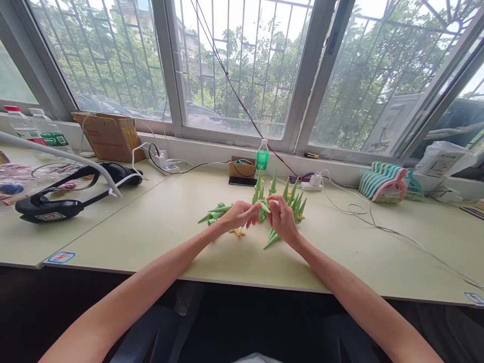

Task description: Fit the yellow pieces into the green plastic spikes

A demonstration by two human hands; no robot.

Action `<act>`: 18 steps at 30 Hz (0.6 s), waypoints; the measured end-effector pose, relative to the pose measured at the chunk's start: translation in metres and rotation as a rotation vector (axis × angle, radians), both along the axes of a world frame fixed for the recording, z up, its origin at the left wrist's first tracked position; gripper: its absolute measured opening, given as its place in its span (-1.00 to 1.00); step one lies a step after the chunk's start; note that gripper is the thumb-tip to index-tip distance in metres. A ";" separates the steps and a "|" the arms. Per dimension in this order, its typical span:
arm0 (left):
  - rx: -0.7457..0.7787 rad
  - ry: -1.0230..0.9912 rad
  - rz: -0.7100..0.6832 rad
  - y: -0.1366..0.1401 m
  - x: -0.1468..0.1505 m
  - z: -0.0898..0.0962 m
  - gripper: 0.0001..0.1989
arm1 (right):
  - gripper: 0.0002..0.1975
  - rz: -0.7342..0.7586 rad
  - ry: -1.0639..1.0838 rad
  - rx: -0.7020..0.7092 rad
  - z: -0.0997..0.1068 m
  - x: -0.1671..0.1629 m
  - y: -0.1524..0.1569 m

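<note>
Between the fingertips of my left hand is a small pale green plastic cone, its point towards the lower right. My right hand is closed beside that cone, fingers curled and fingertips close to it; what they hold, if anything, I cannot make out. Behind my hands stand several upright green cones, with more green spikes and small yellow pieces on the right. Loose green cones lie left of my left hand. A yellow star-shaped piece rests on the table below it.
The pale table runs along a windowsill. At its back are a green-labelled bottle, a small cardboard box and power strips with cables. A black headset lies left; children's hangers stand right, near a trailing white cable.
</note>
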State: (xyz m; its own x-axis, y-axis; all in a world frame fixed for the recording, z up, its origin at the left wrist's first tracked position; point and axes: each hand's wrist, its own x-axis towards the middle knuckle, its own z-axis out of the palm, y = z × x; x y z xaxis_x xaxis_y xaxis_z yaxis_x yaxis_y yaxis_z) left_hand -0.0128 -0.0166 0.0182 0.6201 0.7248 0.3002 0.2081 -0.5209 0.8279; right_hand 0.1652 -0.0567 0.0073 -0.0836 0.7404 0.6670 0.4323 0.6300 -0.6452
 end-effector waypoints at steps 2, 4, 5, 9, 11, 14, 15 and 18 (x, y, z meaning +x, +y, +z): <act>-0.015 0.009 -0.014 0.001 -0.001 0.000 -0.32 | -0.70 0.008 -0.003 -0.001 0.000 0.000 0.000; -0.032 0.010 -0.028 0.001 -0.001 -0.001 -0.29 | -0.71 0.022 -0.007 0.003 0.000 0.000 0.000; -0.044 0.010 -0.032 0.001 0.000 -0.001 -0.27 | -0.72 0.032 -0.009 0.004 0.000 0.000 0.000; -0.075 0.009 -0.034 0.002 0.000 -0.002 -0.24 | -0.73 0.069 -0.011 -0.002 -0.002 -0.001 0.001; -0.061 0.012 -0.040 0.002 0.000 -0.002 -0.26 | -0.74 0.079 -0.009 -0.006 -0.003 -0.001 0.002; -0.007 0.026 -0.048 0.000 -0.001 0.000 -0.30 | -0.74 0.088 0.000 -0.015 -0.003 0.000 0.003; 0.014 0.037 -0.046 -0.001 -0.002 0.001 -0.32 | -0.74 0.090 0.003 -0.020 -0.003 0.000 0.003; 0.065 0.066 -0.031 -0.004 -0.002 0.004 -0.36 | -0.75 0.095 0.006 -0.033 -0.003 0.000 0.004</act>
State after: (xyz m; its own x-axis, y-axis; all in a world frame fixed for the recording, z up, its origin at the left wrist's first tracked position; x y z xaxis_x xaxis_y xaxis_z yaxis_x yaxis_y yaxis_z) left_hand -0.0149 -0.0204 0.0219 0.6620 0.6853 0.3035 0.2441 -0.5800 0.7772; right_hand 0.1655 -0.0531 0.0045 -0.1509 0.7510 0.6428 0.3677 0.6462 -0.6688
